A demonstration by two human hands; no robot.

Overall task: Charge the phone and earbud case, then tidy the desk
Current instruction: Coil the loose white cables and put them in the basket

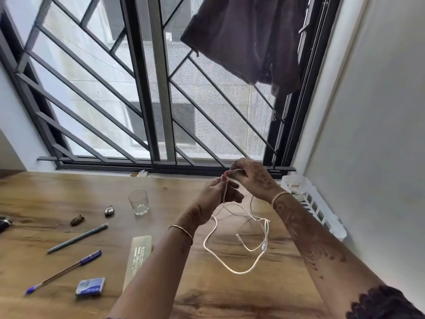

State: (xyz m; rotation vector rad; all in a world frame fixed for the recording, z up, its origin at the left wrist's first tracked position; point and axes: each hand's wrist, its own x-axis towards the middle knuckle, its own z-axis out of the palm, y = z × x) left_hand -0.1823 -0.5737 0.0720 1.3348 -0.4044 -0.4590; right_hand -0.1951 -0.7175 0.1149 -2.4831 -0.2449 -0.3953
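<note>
Head view: left hand [220, 194] and right hand [250, 178] grips both pinched on limp white cable [239, 271]; light, tangle-prone, best held near plug.

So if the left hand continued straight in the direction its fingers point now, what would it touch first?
The left hand points up and slightly right, toward the right hand, which holds the same white cable. It would probably meet that hand first; depth between them is unclear.

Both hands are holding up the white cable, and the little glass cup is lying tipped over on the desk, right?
Not quite. The head view shows the glass cup standing upright on the desk, not tipped over. The rest holds: the left hand and right hand both hold up the white cable.
</note>
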